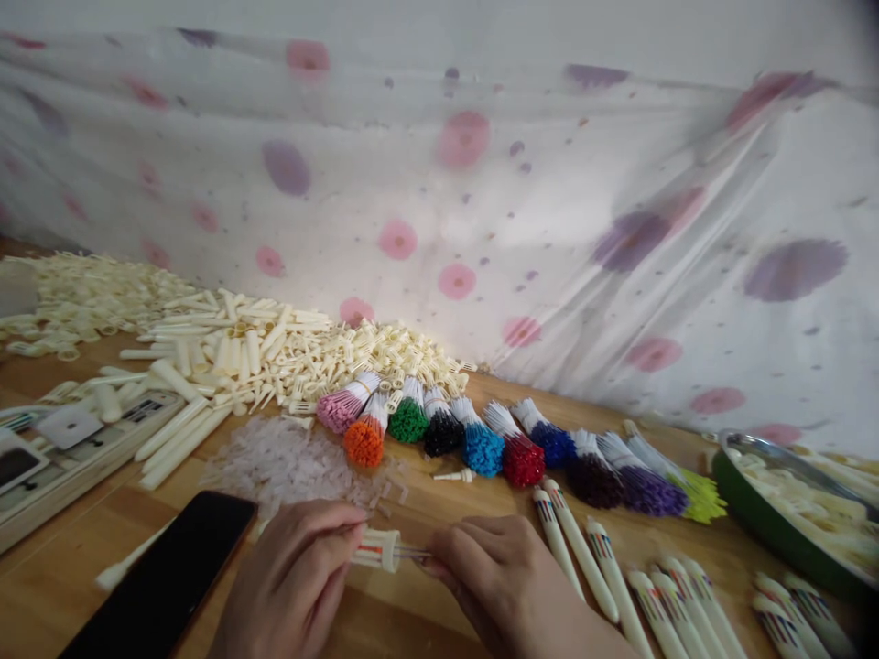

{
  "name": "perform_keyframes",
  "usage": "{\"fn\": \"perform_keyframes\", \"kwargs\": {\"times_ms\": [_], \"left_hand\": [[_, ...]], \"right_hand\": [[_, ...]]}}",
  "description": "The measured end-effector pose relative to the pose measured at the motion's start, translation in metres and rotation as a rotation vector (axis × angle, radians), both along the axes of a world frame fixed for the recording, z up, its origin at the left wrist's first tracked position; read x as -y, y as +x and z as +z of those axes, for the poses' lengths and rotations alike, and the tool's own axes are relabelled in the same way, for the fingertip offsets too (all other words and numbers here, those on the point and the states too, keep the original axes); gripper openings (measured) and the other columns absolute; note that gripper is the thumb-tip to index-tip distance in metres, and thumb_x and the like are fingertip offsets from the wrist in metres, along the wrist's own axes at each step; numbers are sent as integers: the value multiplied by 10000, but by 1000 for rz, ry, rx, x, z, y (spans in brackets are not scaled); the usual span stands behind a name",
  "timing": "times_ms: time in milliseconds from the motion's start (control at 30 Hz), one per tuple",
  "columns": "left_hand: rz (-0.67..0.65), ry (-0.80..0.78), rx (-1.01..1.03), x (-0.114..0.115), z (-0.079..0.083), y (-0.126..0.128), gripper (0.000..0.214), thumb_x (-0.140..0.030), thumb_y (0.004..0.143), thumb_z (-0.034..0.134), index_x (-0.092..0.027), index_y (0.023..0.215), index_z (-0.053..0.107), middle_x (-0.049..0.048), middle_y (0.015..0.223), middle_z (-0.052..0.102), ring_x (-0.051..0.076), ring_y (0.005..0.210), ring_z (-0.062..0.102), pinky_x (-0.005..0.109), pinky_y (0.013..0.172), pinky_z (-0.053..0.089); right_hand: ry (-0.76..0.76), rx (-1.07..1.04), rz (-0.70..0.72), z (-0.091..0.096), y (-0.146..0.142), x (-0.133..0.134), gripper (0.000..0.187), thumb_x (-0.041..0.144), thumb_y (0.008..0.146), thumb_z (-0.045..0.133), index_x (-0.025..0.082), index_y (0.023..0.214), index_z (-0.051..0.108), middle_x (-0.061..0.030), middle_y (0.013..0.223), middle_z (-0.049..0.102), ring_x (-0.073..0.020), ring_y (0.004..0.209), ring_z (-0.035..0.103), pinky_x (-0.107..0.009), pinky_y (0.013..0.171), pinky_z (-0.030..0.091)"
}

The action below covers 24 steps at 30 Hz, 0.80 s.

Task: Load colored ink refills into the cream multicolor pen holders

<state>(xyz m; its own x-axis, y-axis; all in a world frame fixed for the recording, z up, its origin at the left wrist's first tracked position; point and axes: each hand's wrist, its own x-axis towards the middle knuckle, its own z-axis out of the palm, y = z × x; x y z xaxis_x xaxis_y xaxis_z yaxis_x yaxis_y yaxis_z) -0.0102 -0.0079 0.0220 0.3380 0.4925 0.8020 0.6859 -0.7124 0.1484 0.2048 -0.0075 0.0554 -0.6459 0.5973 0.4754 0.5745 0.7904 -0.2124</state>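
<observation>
My left hand [292, 572] is closed around a cream slotted pen top [385, 551], held sideways just above the table. An orange piece shows through its slots. Thin rods [414, 553], which look like pen refills, stick out of its right end. At their far end my right hand [504, 572] is closed in a pinch, its fingertips partly hidden. Beyond the hands lie bundles of refills with coloured ends, among them an orange bundle [363, 441], a light blue bundle [482, 448] and a red bundle [522, 460]. A small cream pointed part [454, 476] lies in front of them.
A black phone [168, 572] lies left of my left hand. Behind it are small clear sleeves [275, 458] and heaped cream pen parts [288, 343]. Multicolour pens [604, 577] lie at right, near a green-sided bowl [762, 522] of cream parts. A flowered plastic sheet [426, 192] covers the wall.
</observation>
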Motion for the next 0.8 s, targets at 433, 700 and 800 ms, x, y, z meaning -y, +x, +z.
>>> {"fn": "perform_keyframes", "kwargs": {"times_ms": [433,700,800], "left_hand": [[-31,-31,-66,4,-4,-2,291,8,785,451,-164,975,588,44,905,659,125,856,622,199,775,505],[-28,-21,-41,1,-5,-7,278,-20,777,467,-185,965,589,37,883,674,130,826,643,187,746,521],[-55,-113,54,2,-9,-7,309,-26,771,481,-207,1003,578,37,898,672,144,831,650,202,753,527]], "right_hand": [[58,-12,-2,-6,-2,1,297,229,977,309,170,770,514,7,591,558,-110,490,489,-232,497,349],[94,-45,-49,-12,3,1,239,259,970,336,178,835,516,-1,624,608,-125,523,565,-225,533,404],[90,-65,-63,-7,1,1,238,275,971,330,177,868,521,-13,657,628,-131,559,590,-220,538,419]]}}
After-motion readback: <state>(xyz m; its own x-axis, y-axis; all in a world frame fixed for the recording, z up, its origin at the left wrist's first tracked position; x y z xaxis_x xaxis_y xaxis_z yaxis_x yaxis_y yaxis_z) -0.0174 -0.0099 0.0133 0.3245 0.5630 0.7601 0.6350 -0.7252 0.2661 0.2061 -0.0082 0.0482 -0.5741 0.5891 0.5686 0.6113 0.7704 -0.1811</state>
